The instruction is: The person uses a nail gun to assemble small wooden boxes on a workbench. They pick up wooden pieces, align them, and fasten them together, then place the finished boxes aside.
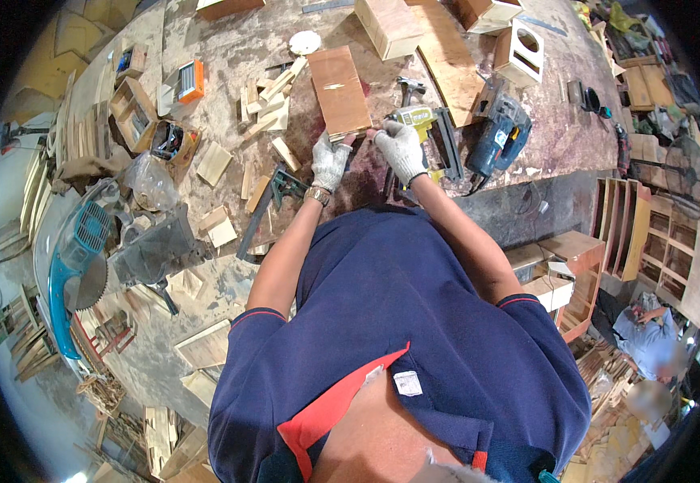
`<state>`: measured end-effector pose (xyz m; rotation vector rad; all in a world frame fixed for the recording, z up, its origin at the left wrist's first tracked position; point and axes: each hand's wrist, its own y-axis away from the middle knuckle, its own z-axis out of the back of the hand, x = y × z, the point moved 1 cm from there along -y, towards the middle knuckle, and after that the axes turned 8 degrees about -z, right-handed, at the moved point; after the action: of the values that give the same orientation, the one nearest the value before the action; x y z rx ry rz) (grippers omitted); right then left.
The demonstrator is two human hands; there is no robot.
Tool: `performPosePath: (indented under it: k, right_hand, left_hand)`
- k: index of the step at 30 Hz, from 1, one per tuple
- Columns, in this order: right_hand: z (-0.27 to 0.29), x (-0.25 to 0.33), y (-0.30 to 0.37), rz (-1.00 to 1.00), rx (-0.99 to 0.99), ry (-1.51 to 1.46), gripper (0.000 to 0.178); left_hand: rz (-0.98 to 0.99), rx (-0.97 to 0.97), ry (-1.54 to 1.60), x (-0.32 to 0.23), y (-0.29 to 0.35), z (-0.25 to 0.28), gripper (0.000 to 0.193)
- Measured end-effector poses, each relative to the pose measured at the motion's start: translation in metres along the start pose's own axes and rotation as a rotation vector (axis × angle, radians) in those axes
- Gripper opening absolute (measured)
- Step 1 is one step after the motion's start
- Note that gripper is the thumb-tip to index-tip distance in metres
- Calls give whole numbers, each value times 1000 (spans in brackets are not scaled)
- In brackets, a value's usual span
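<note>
A flat reddish-brown wooden board (pixel 339 84) lies on the workbench in front of me, its near end by my hands. My left hand (pixel 330 163), in a white glove with bare fingertips, is closed on the board's near left corner, where thin wood edges show. At the near right corner, my gloved right hand (pixel 401 151) has its fingers bent together; what they pinch is too small to make out. A yellow-green nail gun (pixel 419 119) lies right beside this hand, with a hammer (pixel 409 87) beyond it. Further right sits a blue jigsaw (pixel 496 138).
Wood offcuts (pixel 273 105) and a metal clamp (pixel 263 208) lie to the left. Wooden boxes (pixel 388 28) and a long plank (pixel 450 64) stand at the back. A teal circular-blade saw (pixel 78 258) is at the far left. Another person (pixel 645 334) sits at the lower right.
</note>
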<state>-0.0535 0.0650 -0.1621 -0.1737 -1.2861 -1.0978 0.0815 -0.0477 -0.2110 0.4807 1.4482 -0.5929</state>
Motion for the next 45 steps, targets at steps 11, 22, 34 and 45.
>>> performPosePath:
  k: [11,22,34,45]
  right_hand:
    - [12,30,-29,173,205,64,24]
    - [19,32,-24,-11,204,105,29]
    - [15,11,-41,27,234,83,34]
    - [15,11,-39,-71,276,-26,25]
  left_hand:
    - [-11,-29,21,6,-8,-3,41]
    - [-108,-63,20,4,-6,-8,36]
    - [-203,-96,-104,12,-9,-9,35]
    - [-221,-95,-132,21,-12,-8,39]
